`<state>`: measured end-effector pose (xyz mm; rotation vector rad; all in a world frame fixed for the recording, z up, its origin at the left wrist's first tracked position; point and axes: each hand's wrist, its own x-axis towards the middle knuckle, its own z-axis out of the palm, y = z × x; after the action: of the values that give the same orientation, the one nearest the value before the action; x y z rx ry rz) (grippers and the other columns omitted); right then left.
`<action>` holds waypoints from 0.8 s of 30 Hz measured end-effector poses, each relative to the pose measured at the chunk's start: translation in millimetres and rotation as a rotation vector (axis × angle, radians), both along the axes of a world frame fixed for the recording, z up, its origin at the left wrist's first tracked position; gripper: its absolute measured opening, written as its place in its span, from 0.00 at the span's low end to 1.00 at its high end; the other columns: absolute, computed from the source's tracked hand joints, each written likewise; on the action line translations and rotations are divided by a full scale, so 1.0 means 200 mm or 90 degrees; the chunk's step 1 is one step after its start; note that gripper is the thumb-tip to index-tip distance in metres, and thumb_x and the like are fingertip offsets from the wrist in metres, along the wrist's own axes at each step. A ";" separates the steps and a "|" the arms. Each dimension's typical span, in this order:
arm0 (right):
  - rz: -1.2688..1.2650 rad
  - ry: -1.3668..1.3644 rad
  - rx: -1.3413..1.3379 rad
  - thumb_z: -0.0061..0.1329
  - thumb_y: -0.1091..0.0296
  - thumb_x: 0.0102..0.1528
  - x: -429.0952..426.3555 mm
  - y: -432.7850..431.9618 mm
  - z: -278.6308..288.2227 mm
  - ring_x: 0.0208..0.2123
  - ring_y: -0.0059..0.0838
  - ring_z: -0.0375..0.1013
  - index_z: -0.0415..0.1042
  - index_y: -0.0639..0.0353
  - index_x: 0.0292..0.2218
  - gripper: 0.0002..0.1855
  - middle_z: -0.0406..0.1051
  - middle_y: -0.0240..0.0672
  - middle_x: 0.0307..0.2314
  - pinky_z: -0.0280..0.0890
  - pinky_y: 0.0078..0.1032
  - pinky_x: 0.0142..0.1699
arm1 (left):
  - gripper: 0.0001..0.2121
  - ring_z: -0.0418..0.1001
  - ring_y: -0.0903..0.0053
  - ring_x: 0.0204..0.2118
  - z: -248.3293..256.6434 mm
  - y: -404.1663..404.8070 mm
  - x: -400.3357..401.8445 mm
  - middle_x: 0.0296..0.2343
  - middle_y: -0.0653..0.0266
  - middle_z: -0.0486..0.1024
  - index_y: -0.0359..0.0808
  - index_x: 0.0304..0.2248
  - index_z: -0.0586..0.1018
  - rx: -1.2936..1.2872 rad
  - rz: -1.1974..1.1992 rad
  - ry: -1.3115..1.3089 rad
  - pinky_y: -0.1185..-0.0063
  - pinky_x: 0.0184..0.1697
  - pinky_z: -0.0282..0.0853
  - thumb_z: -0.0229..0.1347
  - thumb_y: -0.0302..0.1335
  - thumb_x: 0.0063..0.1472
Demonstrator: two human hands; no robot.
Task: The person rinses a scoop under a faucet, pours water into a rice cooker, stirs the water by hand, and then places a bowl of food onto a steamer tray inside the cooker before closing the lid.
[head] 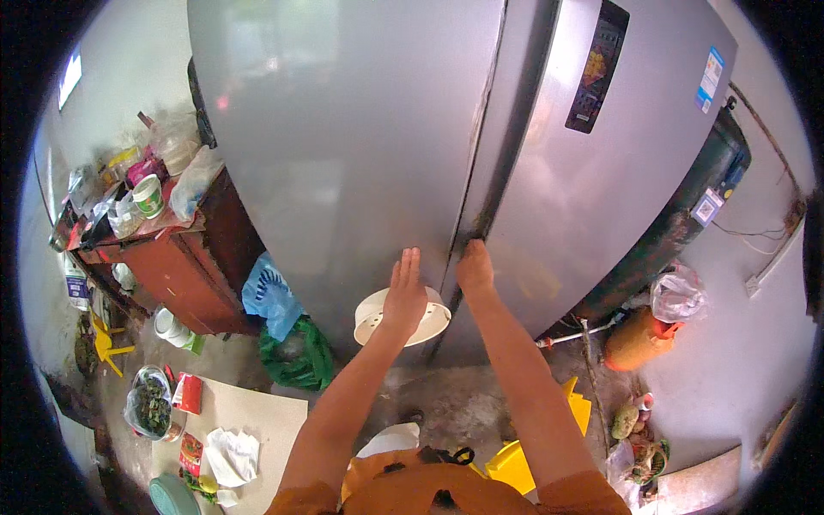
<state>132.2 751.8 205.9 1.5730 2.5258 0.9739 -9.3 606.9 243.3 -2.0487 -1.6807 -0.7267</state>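
A tall silver refrigerator (386, 129) with two doors side by side stands right before me. My left hand (407, 296) is at the lower part of its left door, fingers extended upward, with a round cream plastic basket (367, 318) with holes at the palm and wrist. Whether the hand grips the basket's rim is hidden. My right hand (475, 267) has its fingers curled at the dark gap between the doors; the fingertips are hidden. A dark control panel (597, 67) is on the right door.
A reddish-brown cabinet (177, 277) laden with bags stands at left, beside blue (273, 299) and green bags (296, 354). A board (277, 412) with packets and a cloth lies lower left. Yellow plastic pieces (512, 463) are near my right arm; an orange gas cylinder (637, 341) stands at right.
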 end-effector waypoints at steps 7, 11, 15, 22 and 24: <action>0.064 -0.045 -0.099 0.41 0.63 0.49 0.09 -0.59 0.37 0.38 0.30 0.66 0.75 0.46 0.24 0.10 0.72 0.28 0.27 0.50 0.30 0.47 | 0.10 0.47 0.51 0.58 0.04 -0.03 0.04 0.53 0.39 0.50 0.23 0.31 0.75 -0.055 0.115 0.059 0.64 0.58 0.48 0.49 0.23 0.50; 0.207 0.052 -0.039 0.42 0.65 0.48 0.30 -0.93 0.43 0.36 0.33 0.66 0.71 0.52 0.23 0.07 0.69 0.30 0.24 0.53 0.36 0.46 | 0.11 0.53 0.51 0.55 0.04 -0.11 0.03 0.52 0.43 0.56 0.29 0.32 0.77 -0.112 0.076 0.138 0.62 0.51 0.56 0.50 0.26 0.50; 0.157 0.394 -0.211 0.44 0.64 0.48 0.63 -1.27 0.27 0.33 0.40 0.70 0.71 0.61 0.26 0.09 0.70 0.40 0.27 0.64 0.35 0.38 | 0.09 0.64 0.59 0.44 -0.09 -0.37 0.10 0.39 0.51 0.67 0.33 0.32 0.74 -0.199 -0.050 0.040 0.65 0.39 0.62 0.46 0.24 0.50; -0.138 0.881 -0.230 0.53 0.69 0.43 1.09 -1.50 -0.18 0.46 0.41 0.64 0.53 0.64 0.50 0.35 0.62 0.44 0.45 0.59 0.32 0.51 | 0.12 0.70 0.56 0.38 -0.26 -0.69 0.07 0.33 0.50 0.73 0.33 0.35 0.72 -0.493 0.105 -0.390 0.67 0.41 0.65 0.46 0.22 0.49; -0.257 0.944 -0.238 0.56 0.64 0.42 1.18 -1.53 -0.24 0.51 0.42 0.57 0.45 0.67 0.54 0.44 0.56 0.46 0.50 0.50 0.34 0.58 | 0.13 0.71 0.58 0.38 -0.33 -0.71 0.01 0.34 0.50 0.74 0.32 0.36 0.73 -0.531 0.165 -0.516 0.69 0.42 0.65 0.46 0.21 0.48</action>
<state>367.7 446.7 157.3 3.0336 2.2849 -1.0851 -8.1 464.1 178.0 -2.0474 -3.0586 -0.9389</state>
